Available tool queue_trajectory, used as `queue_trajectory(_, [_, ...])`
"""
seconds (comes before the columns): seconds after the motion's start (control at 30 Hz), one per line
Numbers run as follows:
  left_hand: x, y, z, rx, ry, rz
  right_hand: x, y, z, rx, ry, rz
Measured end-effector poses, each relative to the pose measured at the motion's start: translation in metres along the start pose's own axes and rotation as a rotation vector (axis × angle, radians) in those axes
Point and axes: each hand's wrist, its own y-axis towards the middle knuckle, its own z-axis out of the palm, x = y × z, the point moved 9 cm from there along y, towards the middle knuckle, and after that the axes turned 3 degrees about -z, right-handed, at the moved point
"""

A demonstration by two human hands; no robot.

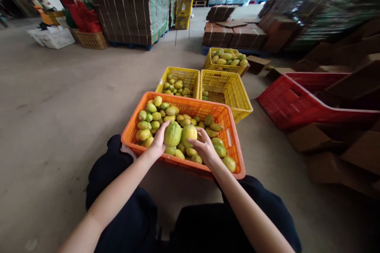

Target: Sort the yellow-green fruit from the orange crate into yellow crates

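My left hand [159,140] is closed around the side of a green papaya [172,134]. Right beside it, my right hand [204,145] grips a yellower papaya [187,134] between thumb and fingers. Both fruits are held up over an orange crate [190,167], close together. Inside the crate lie many more papayas [144,125], green to yellow, heaped mostly on the left and along the near side. The far sides of the held papayas are hidden from view.
Beyond the orange crate stand a yellow crate [198,73] partly filled with papayas and another yellow crate [247,104] with a few. A fuller yellow crate [228,69] is behind them. To the right are a red bin [276,106] and cardboard boxes [338,170].
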Motion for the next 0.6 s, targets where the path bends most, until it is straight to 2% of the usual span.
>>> queue_trajectory(0.17, [0.007, 0.003, -0.004, -0.024, -0.043, -0.060, -0.002, 0.000, 0.011, 0.098, 0.053, 0.056])
queue_trajectory(0.33, [0.018, 0.001, -0.022, -0.188, -0.036, -0.171, -0.016, 0.004, 0.007, 0.047, 0.093, 0.168])
queue_trajectory(0.43, [0.022, -0.003, -0.021, -0.176, 0.019, -0.246, -0.025, 0.006, 0.004, 0.019, 0.118, 0.222])
queue_trajectory(0.6, [0.024, -0.006, -0.021, -0.166, 0.098, -0.317, -0.029, 0.003, 0.009, 0.061, 0.129, 0.263])
